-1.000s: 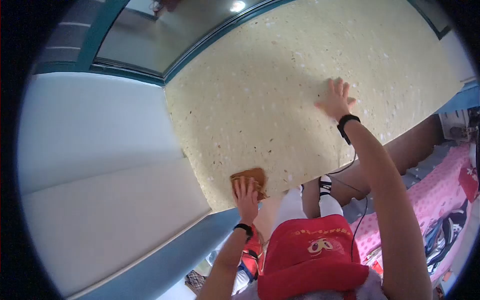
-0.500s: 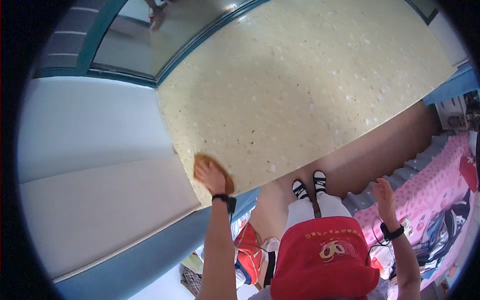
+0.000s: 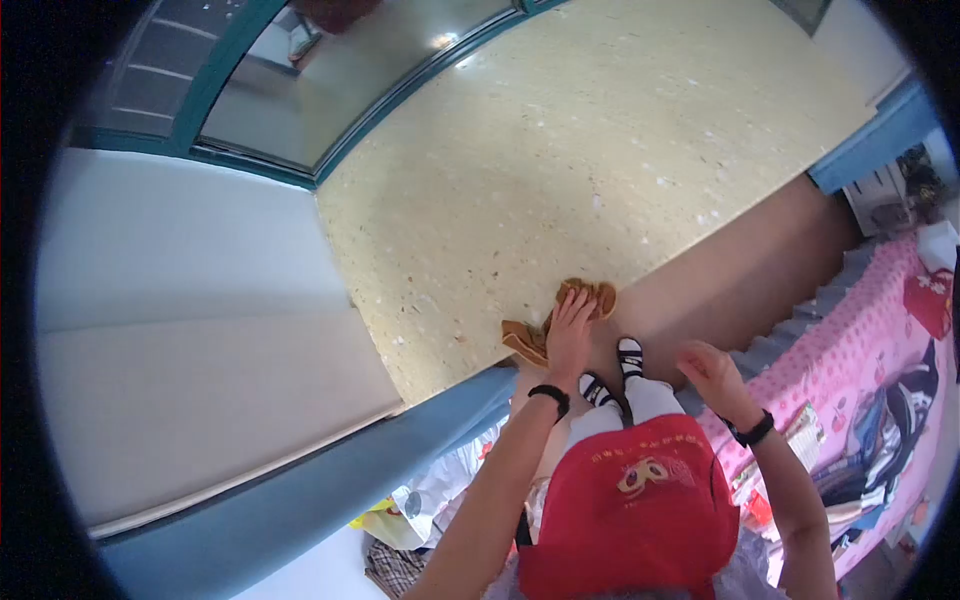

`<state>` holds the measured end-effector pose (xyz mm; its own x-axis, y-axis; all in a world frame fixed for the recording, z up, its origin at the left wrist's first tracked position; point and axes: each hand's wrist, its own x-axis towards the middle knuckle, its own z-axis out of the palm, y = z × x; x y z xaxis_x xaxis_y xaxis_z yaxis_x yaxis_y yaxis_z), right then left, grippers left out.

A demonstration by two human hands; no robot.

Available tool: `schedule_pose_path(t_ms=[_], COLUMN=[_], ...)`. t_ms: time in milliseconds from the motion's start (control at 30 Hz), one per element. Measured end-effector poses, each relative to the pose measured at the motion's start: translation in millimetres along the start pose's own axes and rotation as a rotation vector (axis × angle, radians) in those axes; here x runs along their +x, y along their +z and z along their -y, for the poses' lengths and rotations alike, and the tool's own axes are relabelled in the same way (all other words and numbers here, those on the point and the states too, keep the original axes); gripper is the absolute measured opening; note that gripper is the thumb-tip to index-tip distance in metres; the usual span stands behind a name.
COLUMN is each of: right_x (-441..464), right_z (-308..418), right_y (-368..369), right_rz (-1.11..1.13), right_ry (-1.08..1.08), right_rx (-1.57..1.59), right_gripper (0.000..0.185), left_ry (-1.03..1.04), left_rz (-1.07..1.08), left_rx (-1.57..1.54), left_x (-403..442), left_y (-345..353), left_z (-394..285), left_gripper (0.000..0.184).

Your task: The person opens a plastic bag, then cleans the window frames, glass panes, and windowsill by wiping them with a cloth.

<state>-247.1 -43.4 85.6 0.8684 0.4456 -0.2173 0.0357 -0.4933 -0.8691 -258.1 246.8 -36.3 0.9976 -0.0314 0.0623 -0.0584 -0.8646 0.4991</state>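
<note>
A brown cloth (image 3: 530,338) lies crumpled over the front edge of a pale speckled stone ledge (image 3: 470,190). My left hand (image 3: 570,325) presses down on it, with fingers bent into its folds and part of the fabric bunched up beyond the fingertips. My right hand (image 3: 712,375) hovers above the floor beside the bed, touching nothing. Its fingers are loosely curled together, and nothing shows in them.
A green-framed window (image 3: 310,180) borders the ledge at the back, a white wall (image 3: 200,240) on the left. Blue curtains (image 3: 300,470) hang at both ends. To the right stands a bed with a pink cover (image 3: 790,380) and clothes (image 3: 880,440). My feet (image 3: 628,360) are close below the ledge.
My left hand has slid the cloth from the ledge's left corner rightward along its front edge, and the cloth is more bunched. My right hand has moved left, nearer my body's middle.
</note>
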Motion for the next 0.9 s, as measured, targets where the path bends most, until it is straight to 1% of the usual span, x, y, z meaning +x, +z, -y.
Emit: schedule_pose_path(t_ms=[67,100,167,233,300,333,433,533,567,600,633,700,733,767,833,900], right_x=[1.4,1.3,5.6,10.2,11.9,14.3,21.0,21.4,23.7,26.9,27.2,34.4,35.9,34.9,33.8,32.9], right_z=[10.2,21.1,43.9,60.4,75.1,82.5,109.4,138.3,144.3,145.1,147.5,158.8,165.4,169.0,173.3,176.7], right_y=[-1.5,-3.6,-4.3,-5.8,-0.6,2.3,11.7,28.5,31.9,35.8,42.2,54.1,60.2,70.6,91.9,105.0], right_rz=[0.024,0.010,-0.022,-0.060,-0.079,-0.078,-0.043,0.037,0.061,0.158,0.219,0.325,0.387,0.429,0.518,0.706], right_ry=[-0.121,-0.113,-0.117,-0.157,-0.155,-0.139,-0.142,-0.181,-0.196,-0.205,-0.307,-0.525,-0.576,-0.567,-0.542,-0.452], right_rx=[-0.168,-0.160,-0.145,-0.155,-0.116,-0.081,-0.038,-0.047,-0.052,0.007,-0.019,-0.074,-0.155,-0.111,-0.023,-0.002], right_gripper=[0.018,0.018,0.018,0.017,0.017,0.018,0.020,0.023,0.024,0.037,0.043,0.055,0.071,0.069,0.066,0.059], left_ry=[-0.137,-0.206,-0.475,-0.553,-0.452,-0.507,-0.411,-0.422,-0.451,-0.493,-0.540,-0.566,-0.572,-0.581,-0.534,-0.489], left_rz=[0.172,0.256,0.303,0.274,0.191,0.238,0.301,0.411,0.350,0.291,0.227,0.145,0.100,0.057,0.011,-0.026], left_rx=[-0.270,-0.404,-0.679,-0.962,-1.251,-1.220,-1.759,-1.428,-1.496,-1.568,-1.640,-1.565,-1.539,-1.512,-1.465,-1.444], left_x=[-30.4,-44.4,-67.3,-78.1,-96.2,-101.8,-124.8,-129.8,-125.5,-126.3,-128.9,-129.6,-128.7,-129.9,-131.5,-134.1], left_y=[-13.3,-22.4,-46.6,-75.7,-107.7,-127.6,-154.4,-173.1,-175.4,-178.0,-182.7,-204.8,-216.7,-225.9,-240.1,-260.3], left_z=[-4.3,-4.3,0.7,5.9,6.4,-1.7,-3.8,-11.8,-12.8,-18.7,-24.3,-37.3,-46.4,-54.3,-63.5,-76.9], left_gripper=[0.036,0.033,0.032,0.033,0.034,0.038,0.038,0.038,0.037,0.037,0.036,0.033,0.033,0.032,0.030,0.028])
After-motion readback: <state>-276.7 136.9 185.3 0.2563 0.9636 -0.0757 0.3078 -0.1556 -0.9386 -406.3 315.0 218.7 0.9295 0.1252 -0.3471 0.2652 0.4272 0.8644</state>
